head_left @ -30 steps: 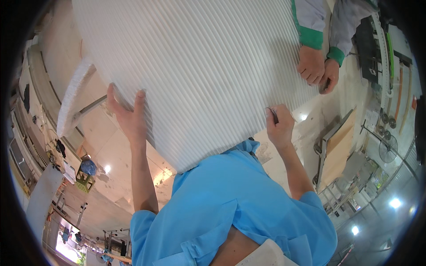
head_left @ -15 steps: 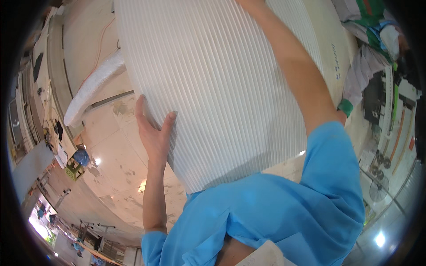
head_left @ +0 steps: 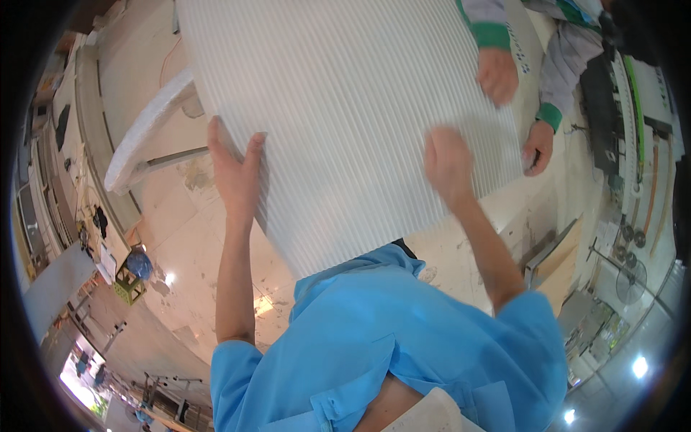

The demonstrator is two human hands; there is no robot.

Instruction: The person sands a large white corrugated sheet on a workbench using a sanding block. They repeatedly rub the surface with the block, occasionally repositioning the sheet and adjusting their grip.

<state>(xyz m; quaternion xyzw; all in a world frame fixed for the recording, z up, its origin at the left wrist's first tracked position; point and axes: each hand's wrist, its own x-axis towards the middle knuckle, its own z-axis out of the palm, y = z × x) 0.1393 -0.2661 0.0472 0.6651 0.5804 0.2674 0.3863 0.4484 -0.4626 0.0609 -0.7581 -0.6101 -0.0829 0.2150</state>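
A large whitish sheet with fine parallel ribs point(head_left: 324, 144) stretches before me, its near end close to my blue shirt. At its left edge is my left hand point(head_left: 236, 173), thumb on top and fingers curled along the rim. Over the sheet's right part, my right hand point(head_left: 448, 162) is blurred, its fingers curled in; whatever they may hold is hidden. Beyond it, a co-worker's hand point(head_left: 498, 75) in a grey sleeve with green cuff is over the sheet. The co-worker's other hand point(head_left: 538, 147), with a small dark thing in it, is by the right edge.
A long curved piece in clear wrapping point(head_left: 144, 137) lies left of the sheet. Farther left are a green plastic stool point(head_left: 128, 286) and a blue bundle point(head_left: 139, 265). To the right stand a fan point(head_left: 630, 281) and a wooden board point(head_left: 558, 255). The floor is stained.
My right arm has drawn back from the sheet's far part to its near right part. The co-worker's hands have come in at the right. My left hand stays at the left edge.
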